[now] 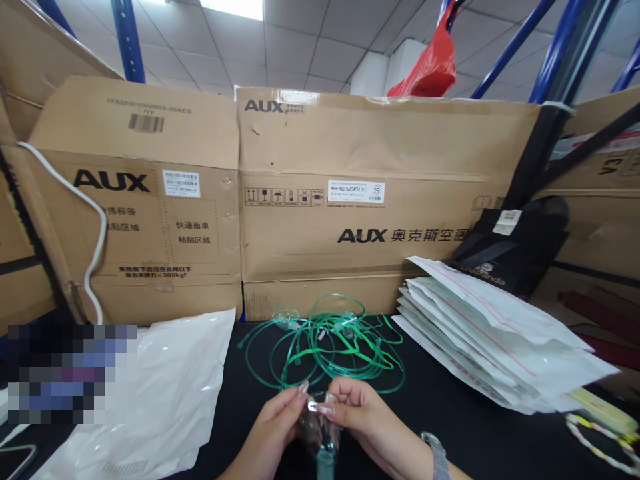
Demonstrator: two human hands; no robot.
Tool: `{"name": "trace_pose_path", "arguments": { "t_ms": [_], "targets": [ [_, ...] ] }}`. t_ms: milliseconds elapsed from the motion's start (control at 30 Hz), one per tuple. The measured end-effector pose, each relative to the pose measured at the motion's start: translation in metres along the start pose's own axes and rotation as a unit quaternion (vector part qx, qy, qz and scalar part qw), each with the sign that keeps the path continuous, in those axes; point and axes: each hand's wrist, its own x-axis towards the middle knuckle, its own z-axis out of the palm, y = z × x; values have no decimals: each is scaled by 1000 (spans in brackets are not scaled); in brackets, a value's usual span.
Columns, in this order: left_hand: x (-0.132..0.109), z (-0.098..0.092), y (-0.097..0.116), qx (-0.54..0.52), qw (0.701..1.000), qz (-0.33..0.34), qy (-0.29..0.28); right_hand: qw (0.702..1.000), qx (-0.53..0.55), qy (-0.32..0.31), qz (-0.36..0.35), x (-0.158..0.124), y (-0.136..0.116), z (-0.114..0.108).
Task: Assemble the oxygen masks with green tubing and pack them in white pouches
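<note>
We see two hands at the near edge of the bench [450, 420], meeting over one clear plastic mask [320, 437] with a green fitting at its lower end. Our left hand [273, 427] pinches the mask's upper rim narrowly between thumb and fingertips. Our right hand [363, 413], with a wristwatch [436, 450] on its wrist, closes on the same rim from the other side, so both grips are tight on that one piece. Just behind the hands, in the middle of the bench, lies one tangle of green tubing [340, 340]. Its loops overlap too much for us to count the separate tubes, and at least one further clear piece sits among them. Toward the right edge we find one slanting stack of white zip pouches [495, 333], several deep, the exact number unclear. One crumpled white plastic bag [170, 380] covers the left side. Along the far edge two AUX cardboard boxes [370, 207] stand side by side and wall off the back, with one white cable [97, 227] hanging down the left one. One black bag [515, 247] leans at the right box, and one red bag [430, 67] hangs above it.
</note>
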Motion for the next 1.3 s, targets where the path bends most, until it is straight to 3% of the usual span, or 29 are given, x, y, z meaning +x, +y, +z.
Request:
{"name": "trace_pose_path", "arguments": {
  "t_ms": [133,333,600,1000,1300],
  "targets": [
    [-1,0,-2,-4,1000,0,-21,1000,12,-1,-11,0,-2,-1],
    [0,-5,-4,2,999,35,-2,998,-59,8,-5,3,-2,-5],
    [-1,-6,-2,143,983,109,17,992,-129,4,1,3,-5,-7],
    [2,-5,-4,80,994,71,-23,997,-71,-4,-4,5,5,-6],
    [0,-4,0,132,986,95,-30,999,-42,-12,-5,2,0,-3]
  ]
}}
